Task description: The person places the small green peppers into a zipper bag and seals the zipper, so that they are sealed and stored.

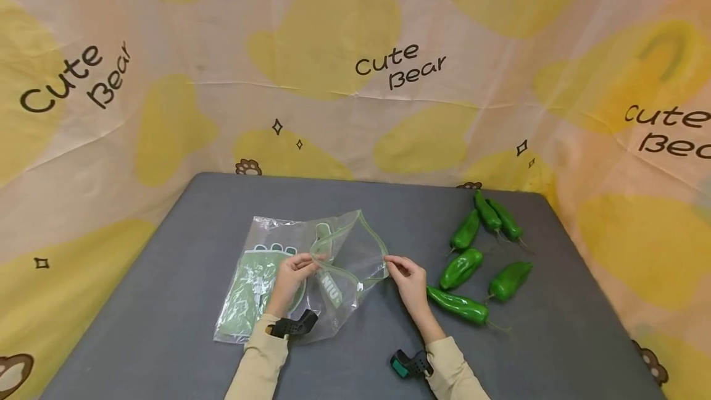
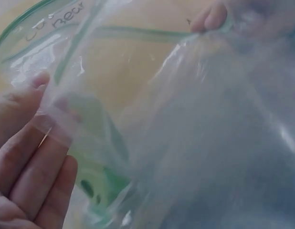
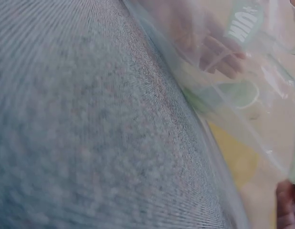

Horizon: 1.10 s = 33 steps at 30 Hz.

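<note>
A clear plastic zip bag (image 1: 363,242) with green seal strips has its mouth spread wide in the middle of the table. My left hand (image 1: 290,279) pinches the left side of that mouth between thumb and fingers. The opposite edge is pinched by my right hand (image 1: 410,283). Seen close up in the left wrist view, the film of the zip bag (image 2: 209,119) runs between the two hands. Under and beside my left hand lies a flat packet with a green print (image 1: 244,298). In the right wrist view, only the right fingertips (image 3: 287,205) show, at the bag's edge.
Several green peppers lie on the right, among them a long pepper (image 1: 458,306) close to my right hand and a pepper (image 1: 511,281) farther right. The grey table (image 1: 166,301) meets a printed cloth (image 1: 333,134) at the back and sides.
</note>
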Motion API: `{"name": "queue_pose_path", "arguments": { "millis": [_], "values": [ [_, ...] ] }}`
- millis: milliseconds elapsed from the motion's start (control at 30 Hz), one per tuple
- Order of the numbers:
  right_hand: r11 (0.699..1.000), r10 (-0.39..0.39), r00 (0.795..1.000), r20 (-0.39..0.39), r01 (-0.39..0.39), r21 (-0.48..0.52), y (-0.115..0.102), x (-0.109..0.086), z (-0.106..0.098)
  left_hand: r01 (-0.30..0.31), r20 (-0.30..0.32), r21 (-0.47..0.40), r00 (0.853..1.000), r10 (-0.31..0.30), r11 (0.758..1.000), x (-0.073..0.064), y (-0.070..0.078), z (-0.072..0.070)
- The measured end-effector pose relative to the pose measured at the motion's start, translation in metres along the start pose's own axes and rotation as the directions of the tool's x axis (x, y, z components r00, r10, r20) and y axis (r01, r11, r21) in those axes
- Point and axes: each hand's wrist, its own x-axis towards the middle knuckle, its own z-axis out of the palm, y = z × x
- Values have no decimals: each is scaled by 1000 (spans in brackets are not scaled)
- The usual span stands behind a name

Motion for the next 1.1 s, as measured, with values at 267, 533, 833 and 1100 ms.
{"name": "queue_pose_path", "arguments": {
  "millis": [267,533,833,1100],
  "values": [
    [1000,-7,1000,-14,7,25,-12,10,-9,66,3,86,998,-66,994,-2,-1,-7],
    [997,-38,998,58,42,-71,-25,14,-15,169,145,76,973,-178,983,-2,-2,-9],
    [987,149,965,217,-132,-92,-70,22,-30,176,145,48,973,-182,983,1,0,-9],
    [874,318,899,301,-155,-460,-69,25,-84,157,96,3,983,-157,988,1,-1,-6]
  ]
}}
